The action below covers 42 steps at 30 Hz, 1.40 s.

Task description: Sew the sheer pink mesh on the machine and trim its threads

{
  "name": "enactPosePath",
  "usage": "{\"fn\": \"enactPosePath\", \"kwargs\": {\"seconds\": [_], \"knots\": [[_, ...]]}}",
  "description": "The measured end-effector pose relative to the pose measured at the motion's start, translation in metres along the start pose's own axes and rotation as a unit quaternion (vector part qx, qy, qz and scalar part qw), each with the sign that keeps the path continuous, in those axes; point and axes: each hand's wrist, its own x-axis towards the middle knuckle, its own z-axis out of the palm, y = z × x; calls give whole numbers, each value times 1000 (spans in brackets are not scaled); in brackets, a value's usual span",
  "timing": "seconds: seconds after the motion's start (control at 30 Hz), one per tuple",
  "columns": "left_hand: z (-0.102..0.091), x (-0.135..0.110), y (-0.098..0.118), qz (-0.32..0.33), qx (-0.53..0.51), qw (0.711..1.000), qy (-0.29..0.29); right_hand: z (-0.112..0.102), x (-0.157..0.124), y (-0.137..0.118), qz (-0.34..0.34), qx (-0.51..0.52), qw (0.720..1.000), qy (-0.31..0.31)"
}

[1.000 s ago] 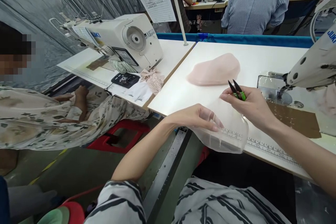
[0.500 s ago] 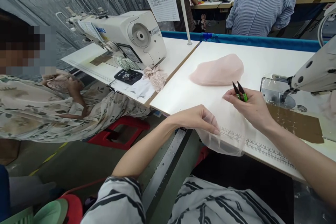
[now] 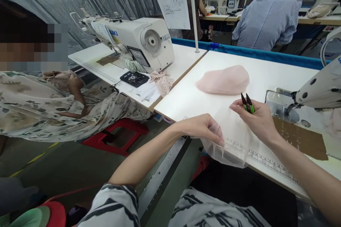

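Note:
My left hand [image 3: 209, 130] is closed in a pinch on a sheer, pale piece of fabric [image 3: 226, 156] that drapes over the table's front edge. My right hand [image 3: 257, 118], to the right and farther in, grips green-handled thread snips [image 3: 247, 103], their dark blades pointing up and slightly apart. Its thumb and index finger are pinched together, and the sheer fabric seems to stretch up to them. The fabric is so see-through that its far edge is hard to make out. Beyond both hands, several pale pink fabric pieces [image 3: 225, 80] appear to lie stacked flat on the white table.
A sewing machine [image 3: 319, 85] stands at the right, with brown tape [image 3: 299, 138] before it. A ruler strip [image 3: 269, 161] runs along the front edge. Left, a co-worker [image 3: 53, 103] sits by another sewing machine [image 3: 138, 40]; a red stool [image 3: 117, 134] is below.
The camera view has shifted, so the table and machines sit lower in the picture. Both hands keep nearly the same pose, with the fabric and the snips still held.

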Motion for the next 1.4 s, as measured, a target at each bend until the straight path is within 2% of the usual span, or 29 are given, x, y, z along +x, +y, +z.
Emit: {"fn": "enactPosePath", "kwargs": {"seconds": [0.27, 0.43, 0.67, 0.77, 0.87, 0.93, 1.03, 1.13, 1.27, 1.4], "knots": [[-1, -6, 1, 46, -38, 998, -31, 3, -4, -5, 9, -20, 1000, -21], [4, -9, -4, 102, -48, 993, 15, 5, -11, -14, 12, -23, 999, -47], [10, -9, -13, 95, -82, 991, 42, 7, -11, -10, 7, -23, 999, -43], [10, -8, -13, 106, -91, 989, 46, 7, -11, -8, -32, -32, 999, -29], [10, -6, -13, 106, -101, 987, 59, 5, -15, -11, -103, -42, 994, -13], [10, -6, -12, 107, -106, 987, 61, 2, -18, -14, -148, -45, 987, -42], [10, -6, -12, 103, -103, 988, 60, -1, -21, -15, -190, -62, 973, -119], [8, -6, -13, 94, -95, 989, 64, 0, -23, -10, -212, -72, 963, -149], [6, -6, -13, 74, -109, 989, 66, 5, -23, -4, -236, -49, 962, -132], [6, -6, -10, 75, -139, 986, 55, 5, -23, -8, -190, -40, 977, -87]]}}
